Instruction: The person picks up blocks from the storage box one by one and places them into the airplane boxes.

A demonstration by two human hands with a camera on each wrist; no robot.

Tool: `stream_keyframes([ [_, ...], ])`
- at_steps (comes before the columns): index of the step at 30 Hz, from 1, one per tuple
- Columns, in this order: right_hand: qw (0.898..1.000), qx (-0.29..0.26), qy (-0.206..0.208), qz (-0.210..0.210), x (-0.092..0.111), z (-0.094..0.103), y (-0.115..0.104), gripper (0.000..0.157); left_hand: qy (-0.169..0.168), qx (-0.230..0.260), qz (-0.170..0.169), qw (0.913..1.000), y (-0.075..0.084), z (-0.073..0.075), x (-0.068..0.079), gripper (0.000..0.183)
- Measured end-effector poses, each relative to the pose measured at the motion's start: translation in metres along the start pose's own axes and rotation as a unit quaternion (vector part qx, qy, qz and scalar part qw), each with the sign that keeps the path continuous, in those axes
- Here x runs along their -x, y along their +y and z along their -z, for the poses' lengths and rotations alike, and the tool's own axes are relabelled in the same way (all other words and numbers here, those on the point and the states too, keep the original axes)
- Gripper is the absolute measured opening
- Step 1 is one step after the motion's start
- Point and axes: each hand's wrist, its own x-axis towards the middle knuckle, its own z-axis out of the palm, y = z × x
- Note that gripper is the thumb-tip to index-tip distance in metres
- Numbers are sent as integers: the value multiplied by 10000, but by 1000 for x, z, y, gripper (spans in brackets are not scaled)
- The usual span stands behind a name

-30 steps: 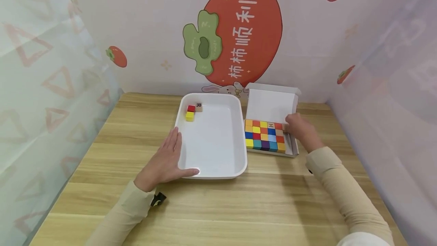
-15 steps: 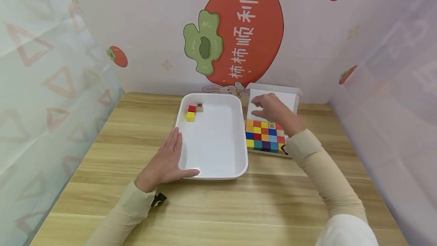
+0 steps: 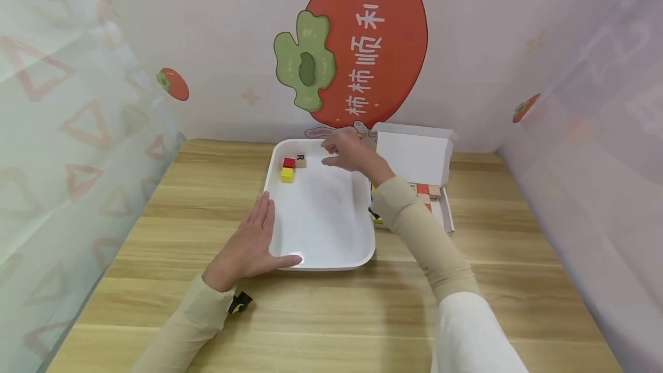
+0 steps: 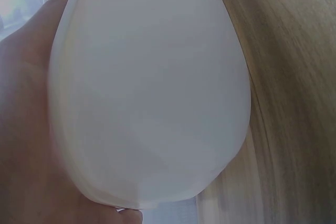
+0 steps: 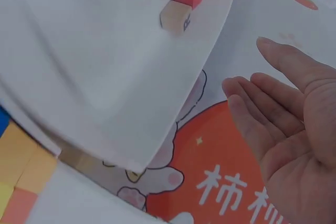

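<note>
My left hand (image 3: 249, 249) rests at the near left corner of a white tray (image 3: 321, 217), fingers straight along the left rim and thumb over the front one. In the left wrist view the tray's outer wall (image 4: 152, 87) fills the middle. At the tray's far left sit a yellow block (image 3: 287, 175), a red block (image 3: 289, 162) and a plain wooden block marked R (image 3: 301, 161). My right hand (image 3: 352, 153) hovers over the tray's far right part. Its fingers are loosely bent, and the right wrist view shows nothing between them and the thumb.
Right of the tray stands an open white cardboard box (image 3: 448, 212), its lid (image 3: 411, 157) raised. Several coloured blocks (image 3: 423, 198) lie in it, partly hidden by my right sleeve (image 3: 414, 223). A printed cloth (image 3: 223, 73) hangs behind the wooden table (image 3: 331, 321).
My right hand has left the box's right side and swept left over the lid to above the tray. A wooden block shows at the box's upper right. My left hand stays put.
</note>
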Motion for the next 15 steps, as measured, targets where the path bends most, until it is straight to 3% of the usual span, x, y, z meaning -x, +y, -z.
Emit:
stream_keyframes([
  [8, 9997, -194, -40, -105, -50, -36, -2, 40, -12, 7, -26, 10000, -3, 2, 2, 139],
  [15, 9954, -629, 203, -692, -67, -71, 9, 43, 32, -7, -30, 10000, -1, -2, -2, 139],
])
